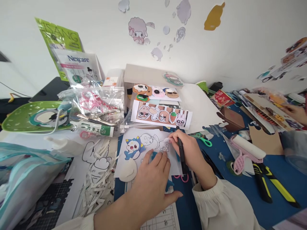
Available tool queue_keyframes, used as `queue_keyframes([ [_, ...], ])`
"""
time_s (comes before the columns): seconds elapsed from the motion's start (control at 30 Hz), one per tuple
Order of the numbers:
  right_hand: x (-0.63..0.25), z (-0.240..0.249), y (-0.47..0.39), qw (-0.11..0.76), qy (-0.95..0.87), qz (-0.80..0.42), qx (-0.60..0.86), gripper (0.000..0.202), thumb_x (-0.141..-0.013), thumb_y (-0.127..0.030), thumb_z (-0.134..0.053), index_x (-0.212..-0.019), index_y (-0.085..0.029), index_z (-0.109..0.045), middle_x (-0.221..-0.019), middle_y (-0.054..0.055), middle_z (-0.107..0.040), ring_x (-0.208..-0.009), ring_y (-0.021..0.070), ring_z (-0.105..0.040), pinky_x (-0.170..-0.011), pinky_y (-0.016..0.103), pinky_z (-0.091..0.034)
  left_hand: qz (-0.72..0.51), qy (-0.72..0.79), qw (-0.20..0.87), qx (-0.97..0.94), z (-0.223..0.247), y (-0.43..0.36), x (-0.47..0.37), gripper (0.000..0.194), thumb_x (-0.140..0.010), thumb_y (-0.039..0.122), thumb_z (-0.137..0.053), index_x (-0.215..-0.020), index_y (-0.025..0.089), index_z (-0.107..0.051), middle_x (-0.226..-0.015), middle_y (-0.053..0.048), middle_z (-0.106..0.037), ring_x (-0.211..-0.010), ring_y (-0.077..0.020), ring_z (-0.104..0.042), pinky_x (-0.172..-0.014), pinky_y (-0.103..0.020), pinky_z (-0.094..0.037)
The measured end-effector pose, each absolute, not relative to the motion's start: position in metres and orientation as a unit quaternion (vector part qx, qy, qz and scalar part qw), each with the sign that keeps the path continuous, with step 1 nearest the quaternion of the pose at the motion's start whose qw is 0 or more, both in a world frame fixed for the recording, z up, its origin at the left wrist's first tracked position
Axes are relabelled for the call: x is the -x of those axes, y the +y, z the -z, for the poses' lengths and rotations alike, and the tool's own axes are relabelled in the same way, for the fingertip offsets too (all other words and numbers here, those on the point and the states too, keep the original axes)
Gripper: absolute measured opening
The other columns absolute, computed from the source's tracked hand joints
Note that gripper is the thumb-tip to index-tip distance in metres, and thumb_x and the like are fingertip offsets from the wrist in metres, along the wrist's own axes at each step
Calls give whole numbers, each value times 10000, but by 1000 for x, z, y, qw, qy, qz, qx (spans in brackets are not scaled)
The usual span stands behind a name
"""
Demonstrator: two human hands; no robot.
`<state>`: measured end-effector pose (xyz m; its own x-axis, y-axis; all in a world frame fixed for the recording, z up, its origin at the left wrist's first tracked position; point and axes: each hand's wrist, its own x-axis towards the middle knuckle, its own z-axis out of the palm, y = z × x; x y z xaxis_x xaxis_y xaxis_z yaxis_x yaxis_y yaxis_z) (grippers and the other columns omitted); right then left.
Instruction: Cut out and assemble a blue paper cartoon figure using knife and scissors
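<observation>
My left hand (152, 179) lies with fingers stretched out on a white sheet (121, 163) printed with cartoon figures, pressing it down. A blue-and-white character (133, 147) in colour and outline drawings (150, 140) show beyond my fingertips. Part of a blue shape (170, 184) shows beside this hand. Over the sheet's right side, my right hand (189, 148) is closed on a slim black pen-like tool (181, 156); its exact kind is unclear. Its fingertips meet at a small pale piece (166, 140) above the drawing. A white rounded cutout (128, 170) rests on the sheet's left part.
Paper scraps (100, 185) lie at left, near a zip bag (98, 108) of tools. A sticker strip (163, 116) stands behind the sheet. To the right are green scissors (203, 139), a pink lint roller (247, 150) and yellow-black pliers (271, 182). Another person's hand (297, 113) shows far right.
</observation>
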<state>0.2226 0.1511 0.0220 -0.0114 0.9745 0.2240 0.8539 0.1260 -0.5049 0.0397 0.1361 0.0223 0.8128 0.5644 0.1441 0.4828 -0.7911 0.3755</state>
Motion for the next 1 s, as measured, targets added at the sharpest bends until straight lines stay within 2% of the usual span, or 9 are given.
queue_keyframes([
  [0.27, -220, -22, 150, 287, -687, -105, 659, 212, -884, -230, -446, -725, -251, -308, -789, 22, -681, -672, 171, -637, -607, 263, -434, -117, 281, 160, -939, -24, 136, -39, 730, -902, 668, -372, -1172, 51, -654, -1251, -192, -664, -1155, -327, -589, -1040, -526, -365],
  [0.53, -215, -24, 149, 308, -675, -86, 665, 212, -864, -231, -452, -710, -255, -309, -770, 18, -691, -630, 158, -616, -617, 253, -450, -130, 280, 149, -940, -23, 136, -40, 711, -878, 660, -448, -1162, 45, -663, -1243, -188, -672, -1156, -326, -595, -1036, -521, -379],
  [0.77, -214, -25, 149, 314, -660, -81, 678, 162, -837, -230, -460, -711, -252, -360, -703, 4, -657, -593, 154, -588, -597, 247, -444, -145, 280, 148, -937, -23, 136, -39, 702, -895, 649, -416, -1135, 45, -679, -1212, -188, -688, -1141, -321, -607, -1031, -523, -393],
  [1.0, -215, -22, 150, 321, -642, -86, 691, 161, -834, -242, -465, -708, -249, -364, -726, 13, -672, -595, 161, -594, -587, 256, -437, -145, 280, 143, -938, -23, 137, -41, 682, -879, 638, -467, -1135, 41, -679, -1207, -193, -689, -1136, -329, -607, -1026, -534, -400],
])
